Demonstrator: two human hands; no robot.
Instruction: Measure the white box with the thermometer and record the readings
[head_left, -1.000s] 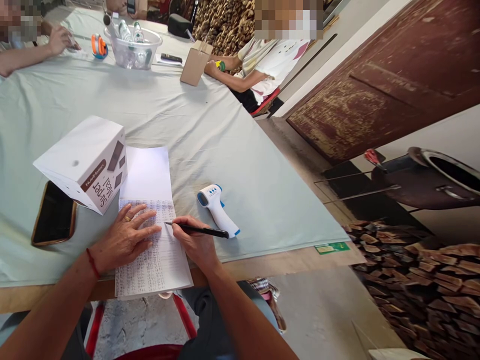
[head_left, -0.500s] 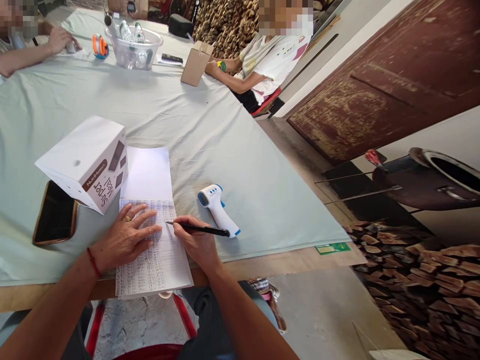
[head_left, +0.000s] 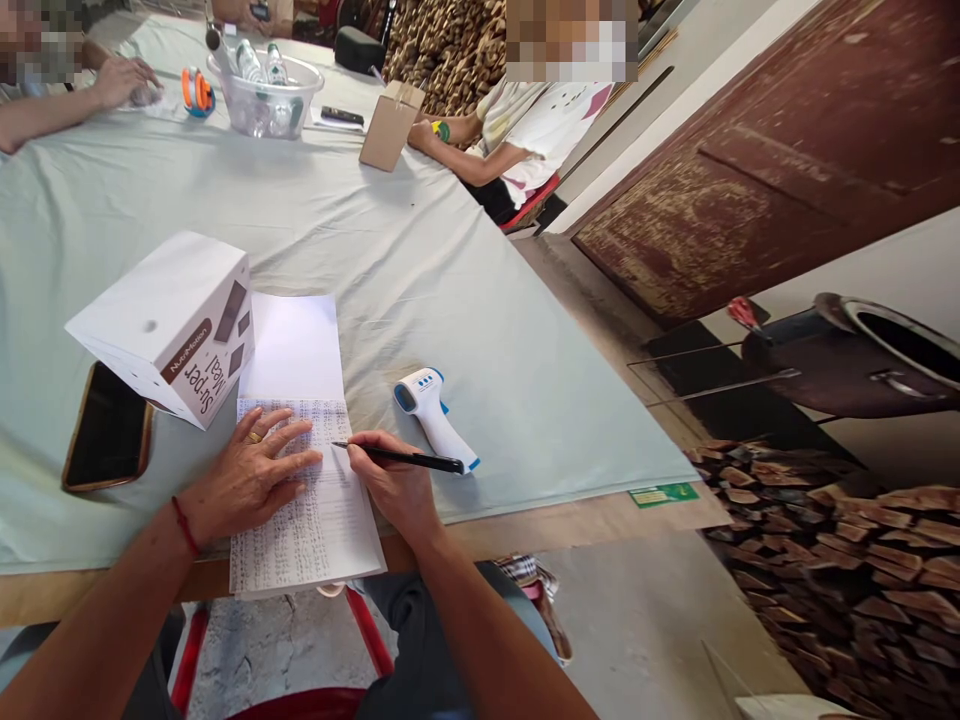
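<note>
Barely anything shifts from a second ago: the right hand (head_left: pixel 394 485) stays pinched around the black pen (head_left: pixel 397 458), its tip still resting on the handwritten list (head_left: pixel 315 520) at the table's near edge, so the writing sits mid-line. The left hand (head_left: pixel 251 475) lies flat, fingers spread, pinning the sheet. The infrared thermometer (head_left: pixel 435 418) sits just beside the pen; the white carton (head_left: pixel 169 325) and the phone (head_left: pixel 109 428) crowd the left.
</note>
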